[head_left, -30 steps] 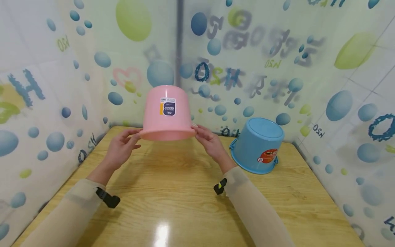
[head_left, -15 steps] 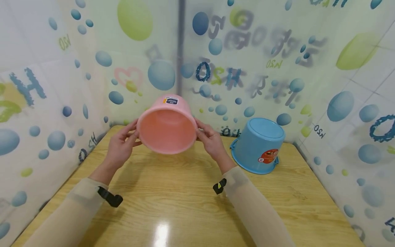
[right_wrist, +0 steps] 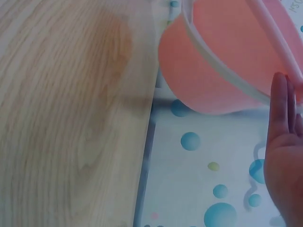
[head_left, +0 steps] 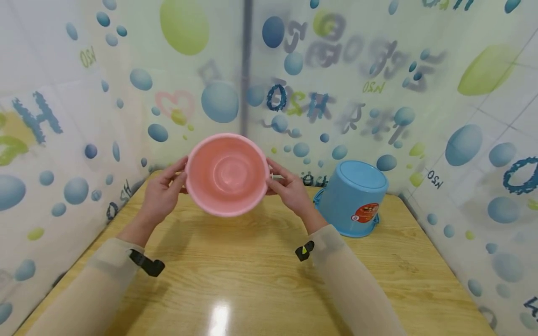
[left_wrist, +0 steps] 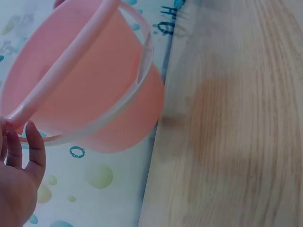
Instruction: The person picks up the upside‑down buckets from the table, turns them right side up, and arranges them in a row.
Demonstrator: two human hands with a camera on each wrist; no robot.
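A pink bucket (head_left: 232,175) is held in the air over the back of the table, its mouth facing me so that the inside and the round bottom show. My left hand (head_left: 163,192) grips its rim on the left side, and my right hand (head_left: 290,189) grips the rim on the opposite side. Both wrist views show a pale handle (left_wrist: 113,111) hanging below the bucket's wall. In the right wrist view my right hand (right_wrist: 286,161) has its fingers against the rim; its thumb is out of sight there.
A blue bucket (head_left: 357,198) with a red label stands upside down on the wooden table (head_left: 252,280), right of my right hand. Curtains printed with bubbles and letters (head_left: 319,70) enclose the table at the back and both sides.
The pink bucket has turned from mouth-down, past a tilt, to mouth facing me, and its label has gone out of sight. Both hands kept their hold on the rim. The blue bucket stayed put.
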